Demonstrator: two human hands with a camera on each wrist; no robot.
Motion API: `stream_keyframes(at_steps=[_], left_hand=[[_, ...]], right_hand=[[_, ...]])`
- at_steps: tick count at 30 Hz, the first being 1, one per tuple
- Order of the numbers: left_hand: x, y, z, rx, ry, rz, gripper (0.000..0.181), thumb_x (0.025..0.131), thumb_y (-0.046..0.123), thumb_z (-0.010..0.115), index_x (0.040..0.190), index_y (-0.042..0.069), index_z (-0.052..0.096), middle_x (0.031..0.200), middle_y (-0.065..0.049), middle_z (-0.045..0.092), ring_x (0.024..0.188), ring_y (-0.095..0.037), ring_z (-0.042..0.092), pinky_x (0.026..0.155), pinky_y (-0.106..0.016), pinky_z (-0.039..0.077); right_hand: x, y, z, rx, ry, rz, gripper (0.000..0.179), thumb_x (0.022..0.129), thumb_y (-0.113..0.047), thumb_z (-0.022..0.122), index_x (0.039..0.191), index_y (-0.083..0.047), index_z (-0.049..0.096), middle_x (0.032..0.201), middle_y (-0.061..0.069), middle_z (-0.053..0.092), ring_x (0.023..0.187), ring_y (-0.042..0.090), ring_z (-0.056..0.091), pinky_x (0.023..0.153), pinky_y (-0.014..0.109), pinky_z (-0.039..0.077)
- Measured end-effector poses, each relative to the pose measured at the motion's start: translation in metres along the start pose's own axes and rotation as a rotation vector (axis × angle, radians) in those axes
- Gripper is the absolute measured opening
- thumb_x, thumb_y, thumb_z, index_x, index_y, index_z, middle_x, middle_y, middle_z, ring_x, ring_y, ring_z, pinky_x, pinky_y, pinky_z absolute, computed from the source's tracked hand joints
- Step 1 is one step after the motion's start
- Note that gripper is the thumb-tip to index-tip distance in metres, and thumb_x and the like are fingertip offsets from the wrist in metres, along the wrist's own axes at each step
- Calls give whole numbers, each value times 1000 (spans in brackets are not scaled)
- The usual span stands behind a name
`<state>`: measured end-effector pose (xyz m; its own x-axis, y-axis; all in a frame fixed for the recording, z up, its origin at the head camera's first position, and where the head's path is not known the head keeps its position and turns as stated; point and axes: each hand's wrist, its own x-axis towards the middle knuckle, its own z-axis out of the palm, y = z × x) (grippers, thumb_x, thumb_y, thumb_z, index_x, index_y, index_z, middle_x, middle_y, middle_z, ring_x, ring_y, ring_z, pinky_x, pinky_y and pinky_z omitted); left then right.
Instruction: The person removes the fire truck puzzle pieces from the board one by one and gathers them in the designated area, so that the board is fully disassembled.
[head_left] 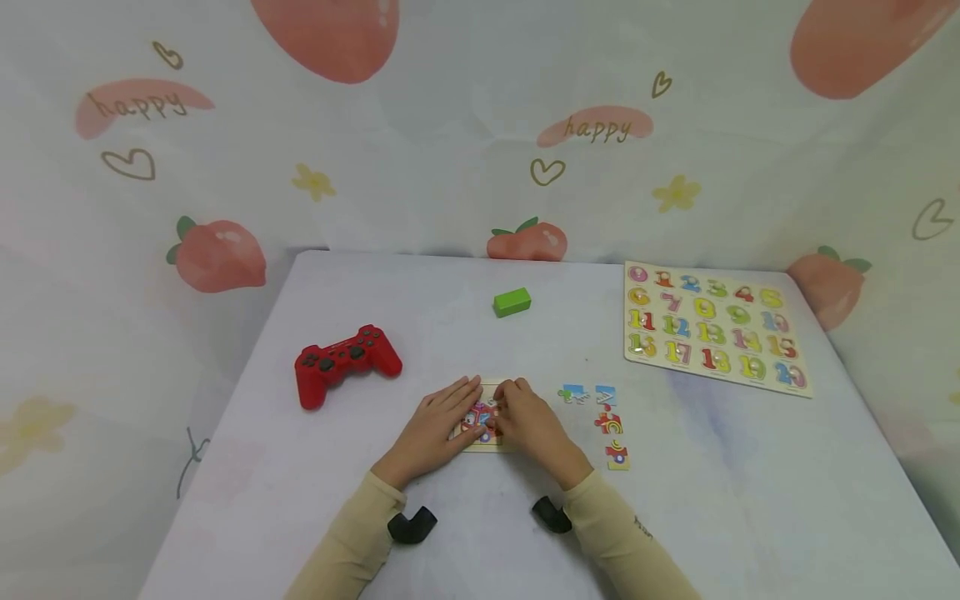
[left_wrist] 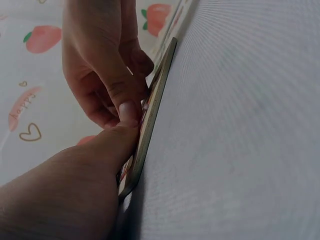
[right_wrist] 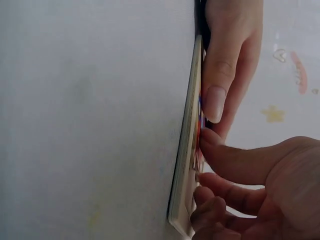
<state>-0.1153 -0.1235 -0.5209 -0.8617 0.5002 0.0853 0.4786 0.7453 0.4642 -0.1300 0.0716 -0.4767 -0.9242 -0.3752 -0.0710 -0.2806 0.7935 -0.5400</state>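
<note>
A thin rectangular puzzle board (head_left: pixel 491 447), pale with a wood-like edge and a bright red and blue print, lies flat on the surface (head_left: pixel 300 492) near the middle, under both hands. The left hand (head_left: pixel 433 427) rests across its left part, that grip spread nearly flat with the fingers straight and the thumb touching the print. The right hand (head_left: pixel 531 427) bends over the board's right part, thumb and fingertips down at its face; whether this grip is clamped on a piece or only touching, I cannot tell, since the fingers hide the spot. Just to the right lie flat, glossy loose pieces (head_left: pixel 610 423) with knobbed, interlocking outlines, one apart and three in a column. Farther right and far, a large pale number board (head_left: pixel 733 372) with rounded corners carries rows of colourful raised-looking numerals. A smooth red game controller (head_left: pixel 347 360) with two rounded handles sits to the left, and a small green block (head_left: pixel 512 302), sharp-edged and matt, stands far of the puzzle board. The surface has a whitish, faintly creased cloth-like covering; beyond it hangs a pale backdrop (head_left: pixel 450 108) printed with peaches. Beige knitted-looking sleeves (head_left: pixel 348 533) cover both forearms.
</note>
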Motion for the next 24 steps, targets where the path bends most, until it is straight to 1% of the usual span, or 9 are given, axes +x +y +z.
stream_keyframes(at_steps=[4, 9, 11, 17, 24], left_hand=[[0, 1, -1, -3, -1, -11, 65, 95, 50, 52, 149, 18, 35, 157, 7, 25, 146, -10, 17, 112, -44, 27], [1, 1, -1, 9, 22, 16, 57, 94, 47, 55, 145, 24, 44, 156, 5, 28, 146, -13, 20, 110, -45, 30], [1, 1, 0, 12, 25, 18, 55, 94, 47, 55, 144, 25, 45, 156, 5, 29, 146, -14, 21, 109, -46, 30], [1, 2, -1, -14, 21, 1, 57, 93, 47, 57, 144, 24, 45, 156, 6, 29, 146, -14, 21, 109, -46, 30], [1, 3, -3, -30, 28, 7, 57, 93, 46, 58, 142, 21, 47, 155, 4, 32, 145, -16, 23, 108, -47, 31]], right_hand=[[-1, -1, 1, -15, 23, -1, 17, 86, -10, 69, 97, -6, 57, 90, 6, 52, 71, 14, 52, 67, 31, 49], [-3, -3, -1, -19, 40, -25, 17, 85, -8, 70, 97, -6, 58, 91, 6, 52, 72, 15, 54, 67, 32, 50], [-4, -4, -1, -14, 49, -32, 18, 84, -7, 71, 97, -6, 58, 91, 6, 52, 73, 15, 54, 68, 33, 50], [-4, -3, 0, -24, 66, -38, 18, 83, -6, 71, 96, -6, 58, 90, 6, 52, 73, 16, 54, 69, 33, 51], [-3, -2, 1, -29, 79, -46, 20, 82, -6, 72, 95, -6, 57, 90, 6, 52, 74, 15, 54, 70, 33, 51]])
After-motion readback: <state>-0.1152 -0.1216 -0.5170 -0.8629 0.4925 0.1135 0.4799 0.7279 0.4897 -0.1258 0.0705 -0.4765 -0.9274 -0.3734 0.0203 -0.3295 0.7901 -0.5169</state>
